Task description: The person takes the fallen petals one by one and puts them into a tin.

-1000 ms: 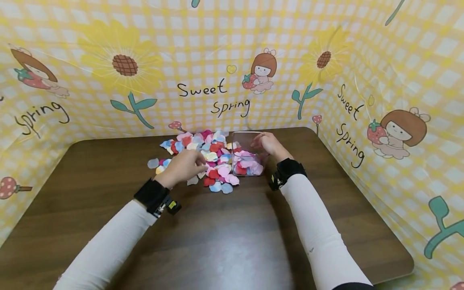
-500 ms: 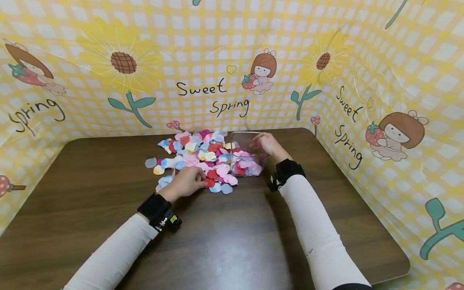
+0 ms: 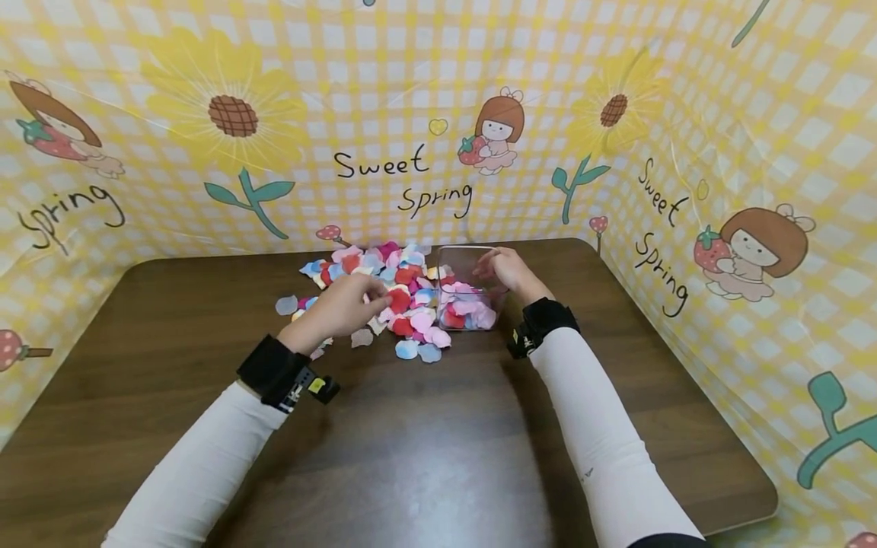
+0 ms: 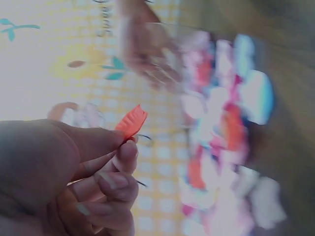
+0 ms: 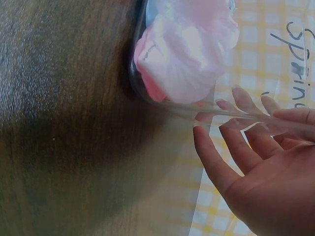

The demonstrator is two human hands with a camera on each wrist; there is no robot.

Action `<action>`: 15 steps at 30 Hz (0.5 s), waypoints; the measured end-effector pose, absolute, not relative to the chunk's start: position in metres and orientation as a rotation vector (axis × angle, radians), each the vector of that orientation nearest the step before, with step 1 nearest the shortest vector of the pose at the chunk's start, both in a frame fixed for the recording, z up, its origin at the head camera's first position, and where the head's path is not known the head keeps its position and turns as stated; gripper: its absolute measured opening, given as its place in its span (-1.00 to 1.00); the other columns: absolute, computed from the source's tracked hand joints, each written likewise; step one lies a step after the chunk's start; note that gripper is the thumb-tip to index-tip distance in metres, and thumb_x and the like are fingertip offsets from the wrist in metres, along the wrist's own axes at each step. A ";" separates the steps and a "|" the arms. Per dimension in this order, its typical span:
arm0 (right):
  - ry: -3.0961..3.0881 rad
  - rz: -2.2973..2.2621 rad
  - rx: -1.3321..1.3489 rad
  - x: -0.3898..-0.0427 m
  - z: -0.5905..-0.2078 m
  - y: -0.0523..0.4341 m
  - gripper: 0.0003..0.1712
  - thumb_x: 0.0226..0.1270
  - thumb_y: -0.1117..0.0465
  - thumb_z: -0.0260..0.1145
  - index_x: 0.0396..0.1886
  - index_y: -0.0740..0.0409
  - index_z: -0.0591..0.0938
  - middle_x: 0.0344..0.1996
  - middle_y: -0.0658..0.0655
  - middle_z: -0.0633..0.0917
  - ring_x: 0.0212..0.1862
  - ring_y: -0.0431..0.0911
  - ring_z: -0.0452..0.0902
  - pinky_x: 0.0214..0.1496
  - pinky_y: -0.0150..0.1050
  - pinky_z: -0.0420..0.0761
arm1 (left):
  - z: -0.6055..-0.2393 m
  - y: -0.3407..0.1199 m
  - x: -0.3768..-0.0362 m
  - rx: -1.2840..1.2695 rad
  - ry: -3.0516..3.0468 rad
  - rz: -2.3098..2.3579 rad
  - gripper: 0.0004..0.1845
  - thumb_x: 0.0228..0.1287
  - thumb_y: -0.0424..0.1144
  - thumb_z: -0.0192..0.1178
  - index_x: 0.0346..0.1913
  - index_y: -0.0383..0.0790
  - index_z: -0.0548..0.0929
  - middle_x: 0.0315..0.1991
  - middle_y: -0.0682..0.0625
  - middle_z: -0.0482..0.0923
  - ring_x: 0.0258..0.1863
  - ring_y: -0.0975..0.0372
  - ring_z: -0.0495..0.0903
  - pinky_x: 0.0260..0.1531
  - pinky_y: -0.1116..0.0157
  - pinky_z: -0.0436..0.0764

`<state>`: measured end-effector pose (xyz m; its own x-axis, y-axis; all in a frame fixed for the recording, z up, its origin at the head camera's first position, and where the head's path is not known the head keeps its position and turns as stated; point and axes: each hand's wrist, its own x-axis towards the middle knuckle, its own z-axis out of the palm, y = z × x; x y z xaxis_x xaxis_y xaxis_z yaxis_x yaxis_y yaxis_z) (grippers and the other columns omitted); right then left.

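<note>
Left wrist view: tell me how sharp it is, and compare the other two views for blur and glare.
Left wrist view: the left hand and its pinched red petal are fairly sharp, the petal pile behind smears with blur. Head view: sharp but bowed at the edges, with soft glare on the table. Right wrist view: slightly soft, dim over the wood, with the clear box edge catching light.

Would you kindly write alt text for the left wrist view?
A left hand pinches a red petal between thumb and fingers. Behind it, blurred, lies a pile of pink, red and blue petals on a brown table, with a yellow checked backdrop.
</note>
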<state>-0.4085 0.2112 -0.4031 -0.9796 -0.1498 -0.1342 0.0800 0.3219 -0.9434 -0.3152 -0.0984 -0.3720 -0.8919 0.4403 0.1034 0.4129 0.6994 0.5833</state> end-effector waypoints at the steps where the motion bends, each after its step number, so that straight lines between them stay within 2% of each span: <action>1: 2.393 -1.717 -0.070 -0.409 -0.403 0.212 -0.47 0.35 0.39 -0.23 0.19 0.49 0.46 0.17 0.48 0.58 0.25 0.33 0.47 0.19 0.31 0.53 | -0.365 -0.094 -0.317 0.738 2.876 0.969 -0.80 0.50 -0.24 0.21 -0.22 -0.28 0.75 -0.39 -0.04 0.63 -0.47 0.14 0.47 -0.37 0.21 0.48; 6: 2.401 -1.694 -0.071 -0.410 -0.406 0.214 -0.46 0.38 0.38 -0.25 0.21 0.49 0.46 0.18 0.47 0.59 0.26 0.33 0.47 0.17 0.28 0.56 | -0.351 -0.057 -0.328 0.784 2.900 1.076 -0.82 0.49 -0.21 0.24 -0.20 -0.23 0.78 -0.35 -0.03 0.68 -0.48 0.14 0.49 -0.38 0.21 0.47; 15: 2.434 -1.675 -0.060 -0.415 -0.405 0.215 -0.47 0.32 0.39 -0.17 0.19 0.45 0.51 0.14 0.44 0.63 0.23 0.28 0.52 0.15 0.26 0.58 | -0.360 -0.007 -0.351 0.792 2.896 1.139 -0.80 0.44 -0.18 0.29 -0.13 -0.22 0.82 -0.31 -0.04 0.72 -0.40 0.16 0.56 -0.39 0.25 0.52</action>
<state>-0.4149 0.2146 -0.4045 -0.9818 -0.1384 -0.1299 0.0719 0.3621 -0.9294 -0.3509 -0.0067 -0.3596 -0.8759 0.4200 0.2374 0.4692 0.6271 0.6218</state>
